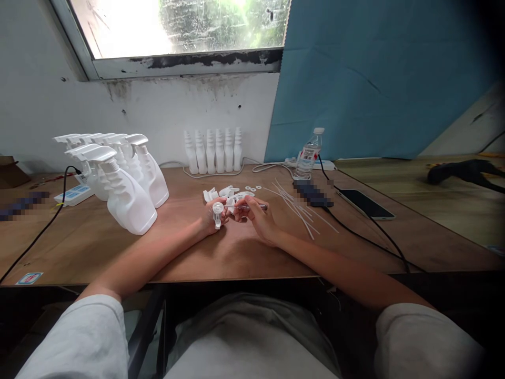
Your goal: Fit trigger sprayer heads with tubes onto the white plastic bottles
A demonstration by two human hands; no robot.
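Over the middle of the table, my left hand [207, 218] is closed on a white spray trigger head [217, 210], with its round end facing me. From the right, my right hand [262, 220] grips a thin screwdriver [262, 207] with a see-through reddish handle. The shaft points left at the trigger head; whether its tip touches is too small to tell. Just behind both hands lies a pile of loose white plastic parts [228, 190], partly covered by my fingers. Small white rings [253, 189] and thin white tubes [300, 208] are spread to the right of it.
White spray bottles [132, 208] with trigger heads stand at left. Several slim white bottles [210, 158] line the wall. At right are a water bottle [308, 158], a phone [366, 204] and black cables [355, 237]. A white power strip [73, 195] lies far left.
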